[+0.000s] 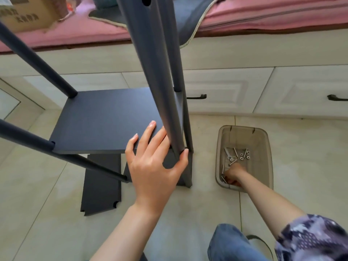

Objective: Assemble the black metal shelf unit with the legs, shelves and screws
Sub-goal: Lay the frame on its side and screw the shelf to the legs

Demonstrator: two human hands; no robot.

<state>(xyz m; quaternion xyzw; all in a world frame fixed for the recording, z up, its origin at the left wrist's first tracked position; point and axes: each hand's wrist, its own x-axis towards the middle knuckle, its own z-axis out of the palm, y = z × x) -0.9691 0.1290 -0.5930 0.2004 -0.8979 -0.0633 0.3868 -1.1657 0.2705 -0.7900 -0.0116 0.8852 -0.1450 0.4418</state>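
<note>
a partly built black metal shelf unit (105, 117) is seen standing on a pale tiled floor (310, 157), in front of cream cabinet drawers with dark handles (196, 96). one flat black rectangular metal shelf panel (105, 117) is already seated between four round black metal tube legs; the nearest right leg (160, 81) rises steeply toward the camera, and its foot end is met at the panel's near right corner.

the left hand (152, 166) is laid on that corner: the fingers (148, 132) are spread and stretched flat on top of the panel, while the thumb (183, 157) is hooked round the base of the near right leg, so the corner is steadied between them.

another loose black metal shelf panel (101, 183) is lying flat on the floor below the unit, with notched corners showing at its near edge.

to the right, well apart from the unit, a translucent grey-brown rectangular plastic tub (243, 129) is set on the floor. silver screws and nuts (243, 154) and a small silver wrench (227, 154) are scattered inside it. the right hand (234, 174) is lowered into the near end of the tub with its fingers curled downward among the hardware; whether anything is pinched cannot be told.

a pink mattress (263, 16) and a cardboard box (28, 14) are seen above the drawers.
</note>
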